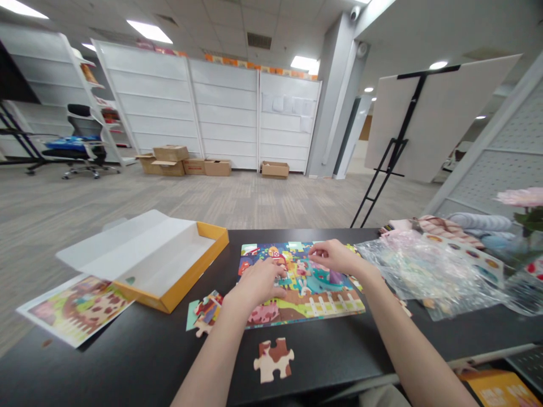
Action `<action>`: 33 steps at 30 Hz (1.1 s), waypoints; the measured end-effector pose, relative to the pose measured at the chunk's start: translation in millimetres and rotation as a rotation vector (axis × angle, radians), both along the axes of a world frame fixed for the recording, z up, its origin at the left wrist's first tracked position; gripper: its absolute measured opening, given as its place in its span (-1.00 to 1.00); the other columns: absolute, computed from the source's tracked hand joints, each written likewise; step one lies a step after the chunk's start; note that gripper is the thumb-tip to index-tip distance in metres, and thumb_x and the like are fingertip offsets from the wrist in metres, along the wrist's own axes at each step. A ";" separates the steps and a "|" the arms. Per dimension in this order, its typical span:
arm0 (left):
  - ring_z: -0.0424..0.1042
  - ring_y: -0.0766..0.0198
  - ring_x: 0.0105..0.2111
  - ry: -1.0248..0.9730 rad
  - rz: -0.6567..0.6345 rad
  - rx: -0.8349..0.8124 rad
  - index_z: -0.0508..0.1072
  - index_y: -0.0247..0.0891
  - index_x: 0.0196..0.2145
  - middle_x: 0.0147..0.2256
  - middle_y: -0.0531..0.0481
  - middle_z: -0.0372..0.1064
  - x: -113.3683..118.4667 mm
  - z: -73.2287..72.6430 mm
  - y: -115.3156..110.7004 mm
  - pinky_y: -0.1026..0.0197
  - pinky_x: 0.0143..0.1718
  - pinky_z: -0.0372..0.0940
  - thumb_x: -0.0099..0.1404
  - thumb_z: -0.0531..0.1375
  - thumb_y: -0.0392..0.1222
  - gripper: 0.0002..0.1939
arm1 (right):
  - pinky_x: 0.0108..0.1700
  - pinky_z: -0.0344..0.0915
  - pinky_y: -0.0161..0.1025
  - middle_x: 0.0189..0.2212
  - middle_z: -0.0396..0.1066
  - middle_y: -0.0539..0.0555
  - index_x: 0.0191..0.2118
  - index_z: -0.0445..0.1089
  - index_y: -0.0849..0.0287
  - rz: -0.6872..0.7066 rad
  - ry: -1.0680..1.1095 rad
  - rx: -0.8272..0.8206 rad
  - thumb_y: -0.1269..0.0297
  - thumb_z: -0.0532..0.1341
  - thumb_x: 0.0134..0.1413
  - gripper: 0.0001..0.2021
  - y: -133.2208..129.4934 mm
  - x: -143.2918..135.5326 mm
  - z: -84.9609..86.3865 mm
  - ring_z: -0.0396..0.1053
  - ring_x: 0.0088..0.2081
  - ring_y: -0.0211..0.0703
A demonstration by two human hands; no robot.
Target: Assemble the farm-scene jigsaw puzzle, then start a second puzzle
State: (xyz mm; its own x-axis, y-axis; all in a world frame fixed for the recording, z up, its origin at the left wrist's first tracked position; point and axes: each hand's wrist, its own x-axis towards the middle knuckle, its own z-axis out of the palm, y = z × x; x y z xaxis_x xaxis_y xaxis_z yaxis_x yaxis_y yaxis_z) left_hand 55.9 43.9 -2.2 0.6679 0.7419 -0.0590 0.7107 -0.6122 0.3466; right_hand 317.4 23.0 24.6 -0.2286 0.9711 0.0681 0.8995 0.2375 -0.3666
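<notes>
A colourful jigsaw puzzle (335, 305) lies flat on the black table, with a farm scene, a white fence and animals on it. My left hand (261, 281) rests over its left part, fingers spread and pointing away from me. Over the upper middle is my right hand (335, 257), its fingers bent and drawn together at the tips; whatever is between them is hidden. Closer to me lies a single brown-and-cream puzzle piece (274, 360). More loose puzzle pieces (206, 312) sit beside my left forearm, partly covered by it.
An open yellow box (189, 271) with a white inside stands at the left, near a printed picture sheet (80, 308). Crumpled clear plastic bags (428, 271) cover the table's right side. Beyond the table's far edge stands an easel (396, 147).
</notes>
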 end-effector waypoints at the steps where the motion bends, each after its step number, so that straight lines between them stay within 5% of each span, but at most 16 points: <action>1: 0.41 -0.03 0.01 -0.002 -0.006 -0.004 0.56 0.04 -0.03 0.03 -0.05 0.40 -0.2 -0.5 1.1 0.03 0.03 0.31 0.06 0.39 0.07 -0.53 | -0.35 0.21 -0.32 -0.41 0.56 0.08 -0.22 0.59 0.18 -0.046 -0.016 0.012 0.20 0.19 0.15 -0.75 -1.7 9.9 3.1 0.41 -0.42 -0.19; 5: 0.43 -0.01 0.00 0.009 -0.006 -0.025 0.56 0.05 -0.03 0.04 -0.04 0.41 -0.6 1.4 2.6 0.09 -0.03 0.35 0.06 0.39 0.04 -0.54 | -0.29 0.26 -0.27 -0.29 0.60 0.14 -0.20 0.57 0.16 -0.256 -0.115 0.061 0.20 0.14 0.17 -0.73 -19.0 65.0 11.8 0.48 -0.31 -0.07; 11: 0.44 0.02 0.02 0.014 -0.020 -0.019 0.57 0.01 -0.06 0.05 -0.03 0.44 0.5 2.5 5.4 0.11 0.01 0.32 0.06 0.39 -0.02 -0.56 | -0.17 0.33 -0.18 -0.24 0.60 0.19 -0.24 0.58 0.19 -0.335 -0.270 -0.212 0.28 0.24 -0.02 -0.78 -53.6 134.8 5.9 0.51 -0.21 0.07; 19: 0.49 0.07 -0.03 0.039 -0.028 0.003 0.57 -0.09 -0.12 -0.02 -0.06 0.51 -4.5 12.3 -1.0 0.20 -0.09 0.34 0.11 0.34 -0.09 -0.66 | -0.10 0.35 -0.19 0.01 0.51 0.22 0.08 0.45 0.18 -0.264 -0.215 -0.230 0.10 0.25 0.06 -0.52 -60.9 115.4 -4.4 0.50 -0.11 0.06; 26: 0.49 0.05 -0.04 0.086 0.039 -0.015 0.54 -0.07 -0.09 -0.03 -0.07 0.52 -18.4 28.1 -8.6 0.18 -0.13 0.35 0.11 0.32 -0.03 -0.62 | -0.20 0.33 -0.20 -0.19 0.55 0.19 -0.01 0.49 0.21 -0.256 -0.298 -0.242 0.08 0.39 -0.15 -0.46 -29.1 110.5 -11.1 0.49 -0.21 0.06; 33: 0.51 -0.01 -0.06 0.057 0.064 -0.039 0.53 -0.07 -0.11 -0.04 -0.08 0.52 -26.9 37.7 -12.2 0.12 -0.13 0.35 0.11 0.30 0.01 -0.63 | -0.19 0.32 -0.21 -0.17 0.54 0.18 -0.20 0.52 0.19 -0.251 -0.302 -0.234 0.02 0.43 -0.30 -0.52 -20.4 114.1 -5.2 0.46 -0.17 0.05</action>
State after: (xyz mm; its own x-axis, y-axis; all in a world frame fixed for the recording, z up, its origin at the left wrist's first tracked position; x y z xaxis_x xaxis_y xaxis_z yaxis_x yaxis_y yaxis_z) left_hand 29.1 31.7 35.5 0.6143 0.7791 -0.1252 0.7668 -0.5520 0.3275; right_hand 431.5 2.5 19.4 0.0403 0.9803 -0.1936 0.9935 -0.0601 -0.0971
